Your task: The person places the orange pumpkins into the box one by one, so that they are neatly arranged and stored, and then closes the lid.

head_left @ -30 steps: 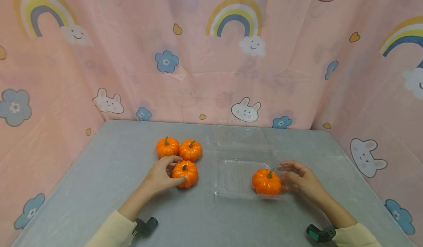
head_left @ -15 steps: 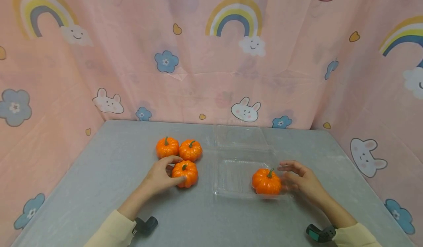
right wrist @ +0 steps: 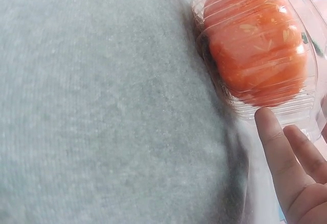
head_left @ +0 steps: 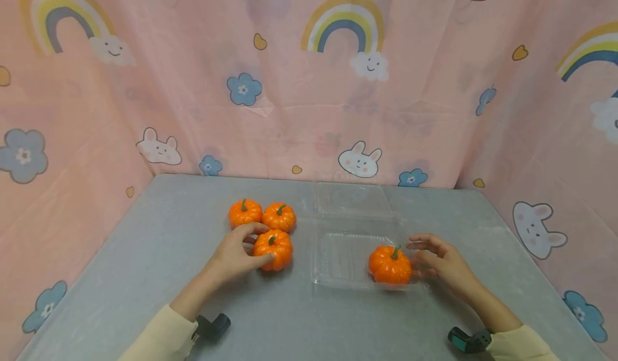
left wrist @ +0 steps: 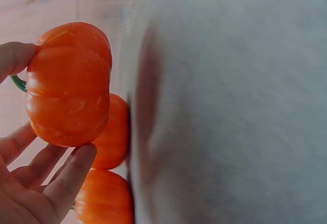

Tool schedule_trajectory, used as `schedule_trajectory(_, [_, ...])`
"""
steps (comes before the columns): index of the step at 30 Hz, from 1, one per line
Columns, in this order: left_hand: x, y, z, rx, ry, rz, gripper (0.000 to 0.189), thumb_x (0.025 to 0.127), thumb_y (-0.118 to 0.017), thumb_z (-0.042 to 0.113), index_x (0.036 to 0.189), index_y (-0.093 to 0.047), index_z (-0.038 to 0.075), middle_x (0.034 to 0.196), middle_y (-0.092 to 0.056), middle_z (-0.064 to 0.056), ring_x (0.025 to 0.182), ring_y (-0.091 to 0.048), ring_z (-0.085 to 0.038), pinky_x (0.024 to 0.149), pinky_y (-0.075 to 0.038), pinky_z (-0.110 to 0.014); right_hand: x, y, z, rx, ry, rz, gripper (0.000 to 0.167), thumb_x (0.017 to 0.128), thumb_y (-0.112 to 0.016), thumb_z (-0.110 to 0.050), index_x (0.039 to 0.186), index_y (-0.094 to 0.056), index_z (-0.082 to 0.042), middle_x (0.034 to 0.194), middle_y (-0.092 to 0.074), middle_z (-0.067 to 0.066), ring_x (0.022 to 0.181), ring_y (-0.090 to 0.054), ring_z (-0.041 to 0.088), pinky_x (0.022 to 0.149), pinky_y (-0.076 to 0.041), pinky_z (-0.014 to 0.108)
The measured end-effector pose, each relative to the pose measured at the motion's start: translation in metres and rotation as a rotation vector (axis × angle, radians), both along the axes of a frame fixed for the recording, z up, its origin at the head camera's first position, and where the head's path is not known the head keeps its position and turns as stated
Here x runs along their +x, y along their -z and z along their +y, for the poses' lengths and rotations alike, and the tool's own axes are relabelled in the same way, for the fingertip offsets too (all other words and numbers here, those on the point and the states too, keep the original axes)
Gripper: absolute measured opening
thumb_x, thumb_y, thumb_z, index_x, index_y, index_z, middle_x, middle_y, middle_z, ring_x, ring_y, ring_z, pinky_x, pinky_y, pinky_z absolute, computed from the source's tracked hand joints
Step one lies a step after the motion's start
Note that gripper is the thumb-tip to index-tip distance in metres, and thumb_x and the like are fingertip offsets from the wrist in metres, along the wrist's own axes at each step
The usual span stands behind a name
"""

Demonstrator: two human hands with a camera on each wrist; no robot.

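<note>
At the near right of the grey tabletop [head_left: 289, 318], the right hand [head_left: 444, 264] holds loosely extended, parted fingers beside a clear plastic clamshell [head_left: 340, 259] with one mini pumpkin [head_left: 390, 265] in its front right corner. Farther left, the left hand [head_left: 232, 255] pinches another pumpkin [head_left: 275, 247] between thumb and fingers, lifted slightly higher than half a second ago. Behind it, two pumpkins [head_left: 245, 213] [head_left: 280, 217] sit unmoved.

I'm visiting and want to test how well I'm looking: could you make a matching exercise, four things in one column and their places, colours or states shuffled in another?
1. Left-hand fingers
2. Right-hand fingers
3. Clear plastic box
4. Backdrop cloth

A. Open, with one pumpkin in it
B. Holding another pumpkin
C. Pink, printed with rainbows
D. By the box, gripping no pumpkin

Pairs: 1-B, 2-D, 3-A, 4-C
</note>
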State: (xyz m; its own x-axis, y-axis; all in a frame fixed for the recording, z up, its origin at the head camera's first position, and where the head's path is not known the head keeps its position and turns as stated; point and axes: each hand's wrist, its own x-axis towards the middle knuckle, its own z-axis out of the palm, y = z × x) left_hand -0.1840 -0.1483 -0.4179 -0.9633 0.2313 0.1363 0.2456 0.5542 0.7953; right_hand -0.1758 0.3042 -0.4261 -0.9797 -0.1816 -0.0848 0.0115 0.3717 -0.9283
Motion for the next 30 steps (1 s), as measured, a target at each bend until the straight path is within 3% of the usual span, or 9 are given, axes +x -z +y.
schedule_trajectory(14, [0.005,-0.032,0.022,0.043,0.060,0.010,0.057,0.072,-0.084,0.026,0.122,-0.061,0.013,0.118,-0.062,-0.002,0.097,-0.062,-0.022,0.080,-0.058,-0.030,0.000,-0.001,0.000,0.003,-0.001,-0.002,0.045,0.099,-0.052,-0.018,0.136,-0.040,0.006,0.129,-0.050,0.031,0.090,-0.068,0.012,0.074,-0.060,0.035])
schedule_trajectory(21, [0.004,-0.038,0.037,0.056,0.105,0.036,0.057,0.072,-0.084,0.024,0.122,-0.060,0.012,0.122,-0.061,-0.004,0.099,-0.063,-0.023,0.081,-0.058,-0.033,0.001,-0.003,-0.001,0.002,0.006,-0.012,0.045,0.099,-0.051,-0.018,0.136,-0.040,0.005,0.131,-0.048,0.033,0.090,-0.068,0.012,0.074,-0.060,0.036])
schedule_trajectory(30, [-0.001,-0.043,0.057,0.073,0.157,0.043,0.055,0.073,-0.083,0.026,0.122,-0.060,0.014,0.118,-0.061,0.000,0.099,-0.063,-0.017,0.083,-0.057,-0.027,0.000,-0.001,-0.001,0.008,0.016,-0.017,0.045,0.099,-0.051,-0.018,0.136,-0.040,0.005,0.131,-0.049,0.032,0.089,-0.069,0.013,0.073,-0.060,0.036])
